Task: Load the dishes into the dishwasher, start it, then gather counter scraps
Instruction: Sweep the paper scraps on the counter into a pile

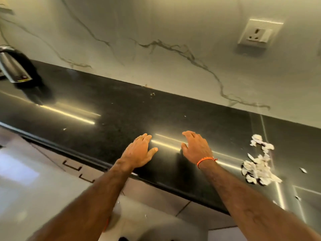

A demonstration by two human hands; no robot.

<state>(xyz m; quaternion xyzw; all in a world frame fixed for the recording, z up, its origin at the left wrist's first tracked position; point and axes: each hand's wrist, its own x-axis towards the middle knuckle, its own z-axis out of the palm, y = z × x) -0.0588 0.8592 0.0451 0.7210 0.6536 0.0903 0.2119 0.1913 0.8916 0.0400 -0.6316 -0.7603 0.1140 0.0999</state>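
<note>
Both my hands are stretched out over the black counter (pixel 121 112). My left hand (pixel 139 150) has relaxed, nearly straight fingers and holds nothing. My right hand (pixel 195 148), with an orange thread at the wrist, is likewise loose and empty, a hand's width to the right of the left one. A pile of white scraps (pixel 257 166) lies on the steel surface to the right of my right hand, apart from it. A few tiny crumbs (pixel 152 94) dot the counter near the back wall. No dishes or dishwasher can be made out.
A steel kettle (pixel 15 66) stands at the far left of the counter. A wall socket (pixel 258 36) sits on the marble backsplash at upper right. The steel sink drainboard (pixel 295 136) adjoins the counter on the right. Drawer fronts with handles (pixel 73 166) run below the counter edge.
</note>
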